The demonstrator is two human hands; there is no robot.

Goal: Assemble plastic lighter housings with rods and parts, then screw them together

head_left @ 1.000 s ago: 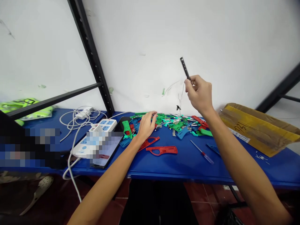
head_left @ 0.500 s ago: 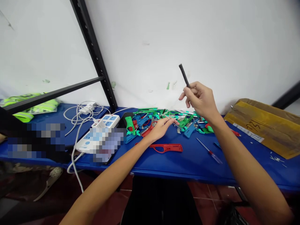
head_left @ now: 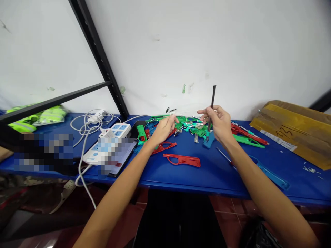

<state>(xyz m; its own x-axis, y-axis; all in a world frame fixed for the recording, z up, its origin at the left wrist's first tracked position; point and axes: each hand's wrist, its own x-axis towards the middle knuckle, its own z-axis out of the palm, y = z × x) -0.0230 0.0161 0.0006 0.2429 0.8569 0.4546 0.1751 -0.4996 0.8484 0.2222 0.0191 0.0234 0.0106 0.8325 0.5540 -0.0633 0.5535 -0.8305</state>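
Note:
My left hand (head_left: 165,127) is closed in a pinch above the left part of the heap of parts. A thin white wire with small black ends (head_left: 170,110) sticks up from its fingertips. My right hand (head_left: 218,122) grips a slim black tube (head_left: 212,98) between thumb and fingers, nearly upright. A teal piece (head_left: 207,134) shows at the tube's lower end; whether it is joined to the tube I cannot tell. Beneath both hands lies a heap of green, blue, red and metal parts (head_left: 190,124). A red plastic half-shell with a loop (head_left: 182,159) lies in front.
A screwdriver (head_left: 223,155) is partly behind my right forearm, beside a blue shell (head_left: 274,174). A taped cardboard box (head_left: 297,131) stands right. On the left are a white power strip (head_left: 117,132), a phone (head_left: 124,160), tangled cables (head_left: 85,127) and a black rack post (head_left: 98,51).
My left hand has drawn back from the heap, fingers now pinched on the black-ended wire. My right hand has lowered, with the black tube turned more upright.

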